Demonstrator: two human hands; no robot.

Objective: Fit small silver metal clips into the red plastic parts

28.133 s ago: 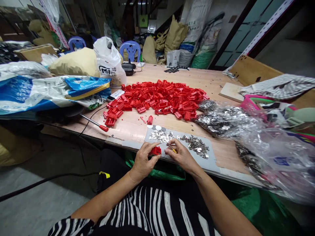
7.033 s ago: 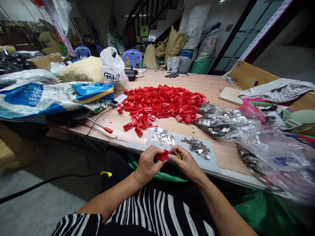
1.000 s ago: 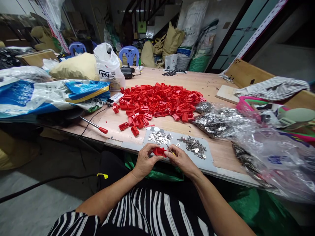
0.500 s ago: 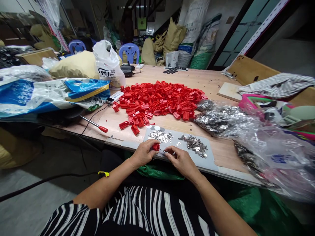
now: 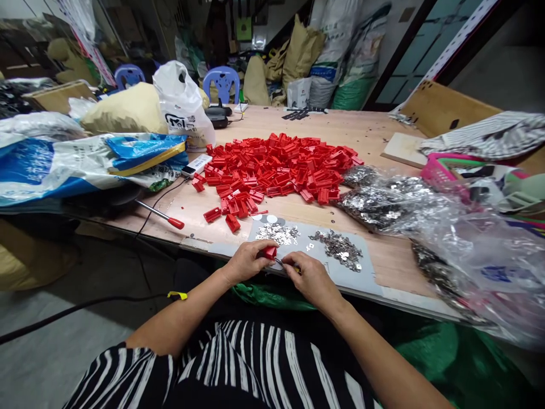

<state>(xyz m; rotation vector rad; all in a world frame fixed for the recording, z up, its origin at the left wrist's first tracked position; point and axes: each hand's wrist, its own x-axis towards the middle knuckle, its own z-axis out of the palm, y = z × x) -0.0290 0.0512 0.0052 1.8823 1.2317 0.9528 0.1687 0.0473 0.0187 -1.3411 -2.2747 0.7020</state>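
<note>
My left hand (image 5: 249, 261) is closed on a red plastic housing (image 5: 270, 252), pinched between thumb and fingers just over the table's front edge. My right hand (image 5: 310, 278) grips a thin metal-shafted tool (image 5: 279, 261), whose tip meets the open end of the housing. Fingers hide the tool's handle, so its exact kind is unclear. Beyond my hands, a grey mat (image 5: 364, 272) bears a pile of bright silvery metal pieces (image 5: 277, 233) and a darker pile of small metal pieces (image 5: 340, 250). Farther back lies a large heap of similar red housings (image 5: 276, 167).
Clear plastic bags of metal pieces (image 5: 378, 201) crowd the right side, near a pink basket (image 5: 443, 170). On the left are a red-tipped metal lever (image 5: 164, 216), a white power strip (image 5: 196, 165), a blue-and-white sack (image 5: 85, 165) and a white carrier bag (image 5: 183, 102).
The camera view has shifted slightly. Both hands keep their grips, and the tool's tip stays at the red housing's end, with the right hand a little nearer to it.
</note>
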